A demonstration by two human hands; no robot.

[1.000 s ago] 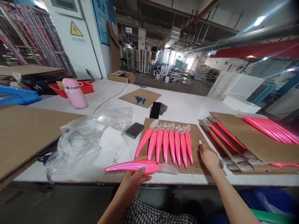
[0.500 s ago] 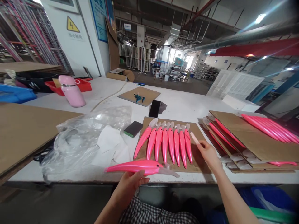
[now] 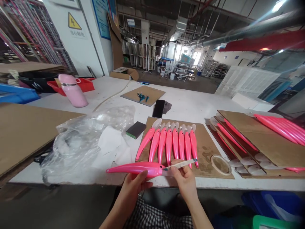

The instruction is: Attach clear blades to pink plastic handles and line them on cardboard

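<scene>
My left hand point(image 3: 134, 188) is closed round the head end of a pink fishing lure point(image 3: 133, 167), held level over the table's front edge with its tail to the left. My right hand point(image 3: 185, 181) pinches a thin pale stick point(image 3: 183, 163) with dark blue-green ends. Its left end meets the lure's head beside the eye; whether it presses there I cannot tell. The lure's clear lip is partly hidden by my right fingers. Behind my hands, several pink lures point(image 3: 169, 143) with clear lips lie in a row on a cardboard sheet point(image 3: 206, 140).
A pale round ring point(image 3: 213, 163) lies on the stained cardboard. Stacked cardboard sheets point(image 3: 262, 130) with more lures stand at right. Left are a sanding block point(image 3: 136, 130), white paper point(image 3: 109, 141) and clear plastic point(image 3: 76, 136). Behind are a phone point(image 3: 158, 108) and a pink bottle point(image 3: 75, 92).
My right hand has moved left from the cardboard's right side to the held lure, bringing the pale stick to its head. The ring is now uncovered. My left hand keeps the lure nearly still.
</scene>
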